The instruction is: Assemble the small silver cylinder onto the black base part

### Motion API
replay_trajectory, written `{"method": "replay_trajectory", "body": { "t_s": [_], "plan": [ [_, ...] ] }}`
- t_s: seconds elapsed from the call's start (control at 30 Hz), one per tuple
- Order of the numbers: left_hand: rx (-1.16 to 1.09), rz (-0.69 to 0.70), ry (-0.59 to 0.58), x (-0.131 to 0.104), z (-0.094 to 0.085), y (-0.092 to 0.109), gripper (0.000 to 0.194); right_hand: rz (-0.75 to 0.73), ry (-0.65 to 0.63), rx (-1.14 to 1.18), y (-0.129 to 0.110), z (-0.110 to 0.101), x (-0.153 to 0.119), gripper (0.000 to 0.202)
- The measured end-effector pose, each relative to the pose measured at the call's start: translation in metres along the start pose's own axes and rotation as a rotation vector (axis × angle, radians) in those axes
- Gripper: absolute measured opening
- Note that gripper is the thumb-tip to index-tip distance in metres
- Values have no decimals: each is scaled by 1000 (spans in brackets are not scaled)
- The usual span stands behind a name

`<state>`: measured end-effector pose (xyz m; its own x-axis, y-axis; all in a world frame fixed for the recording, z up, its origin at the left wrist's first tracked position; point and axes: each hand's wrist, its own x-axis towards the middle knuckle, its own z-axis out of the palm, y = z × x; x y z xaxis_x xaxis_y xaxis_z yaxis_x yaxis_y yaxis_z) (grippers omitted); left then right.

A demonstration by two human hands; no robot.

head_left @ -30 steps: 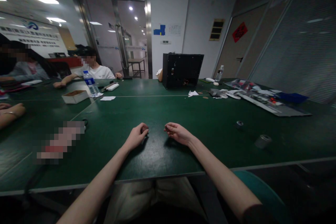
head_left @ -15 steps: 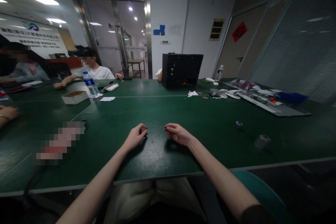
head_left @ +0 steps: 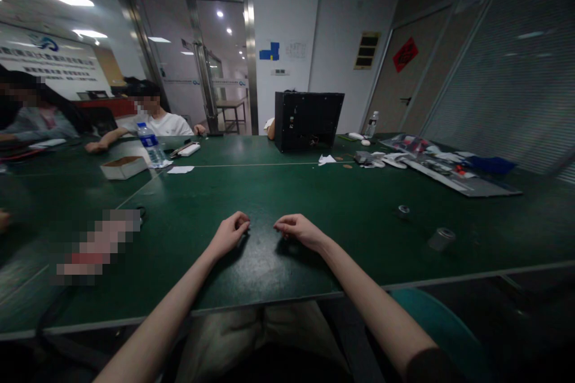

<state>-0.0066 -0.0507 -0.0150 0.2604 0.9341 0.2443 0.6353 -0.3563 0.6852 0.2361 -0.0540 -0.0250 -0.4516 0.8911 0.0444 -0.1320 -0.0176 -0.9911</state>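
Observation:
Both forearms reach over the front edge of the green table [head_left: 265, 191]. My left hand [head_left: 230, 233] rests near the middle of the tabletop with its fingers curled and thumb against the index finger. Whatever it may hold is hidden. A short gap away, my right hand [head_left: 300, 231] is pinched, thumb and fingertips together, pointing toward the left hand. Anything between its fingertips is too small to make out. To the right of that hand stand a small metal cylinder [head_left: 403, 212] and a larger metal cylinder [head_left: 442, 239].
A black box-shaped device [head_left: 308, 119] stands at the back. Farther right lies a grey board [head_left: 485, 187] with scattered parts. Left are an open carton [head_left: 123, 169], a water bottle [head_left: 150, 146] and a blurred-out object [head_left: 101, 245]. Other people sit at the left.
My right hand's fingertips have tipped downward, and the small dark speck at them is no longer visible. My left hand keeps its pose. At the left edge, another person's hand is mostly out of view.

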Motion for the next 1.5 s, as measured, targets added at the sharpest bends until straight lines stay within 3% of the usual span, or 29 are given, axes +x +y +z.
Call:
{"method": "replay_trajectory", "body": {
  "t_s": [0.13, 0.23, 0.27, 0.37, 0.5, 0.57, 0.67, 0.8, 1.2, 1.37, 1.5],
  "plan": [
    [5, -12, -8, 0, -2, 2, 24, -44, 69, -204, -6, 3, -22, 18],
    [2, -13, -13, 1, -2, 2, 25, -96, 208, -310, -19, -23, -58, 18],
    [0, -12, -14, 1, -2, 2, 25, -119, 288, -359, -26, -40, -75, 20],
    [-5, -8, -13, 1, -1, 1, 25, -192, 707, -663, -47, -107, -137, 33],
    [-8, -5, 1, 0, 0, 0, 24, -135, 1244, -1158, -66, -199, -220, 33],
    [-7, -1, 7, 0, 0, 0, 23, -37, 1350, -1308, -66, -230, -246, 31],
    [-3, 6, 13, -2, 1, -2, 23, 116, 1295, -1309, -57, -254, -259, 26],
    [0, 9, 8, -3, 1, -4, 24, 172, 1193, -1261, -42, -267, -255, 26],
    [-1, 11, 15, -3, 1, -3, 22, 169, 1187, -1263, -27, -293, -254, 36],
    [-1, 16, 14, -3, 0, -1, 22, 226, 1256, -1144, -24, -302, -254, 42],
    [-3, 14, 8, -3, 1, -3, 23, 179, 1311, -1056, -16, -306, -257, 45]
  ]
}}
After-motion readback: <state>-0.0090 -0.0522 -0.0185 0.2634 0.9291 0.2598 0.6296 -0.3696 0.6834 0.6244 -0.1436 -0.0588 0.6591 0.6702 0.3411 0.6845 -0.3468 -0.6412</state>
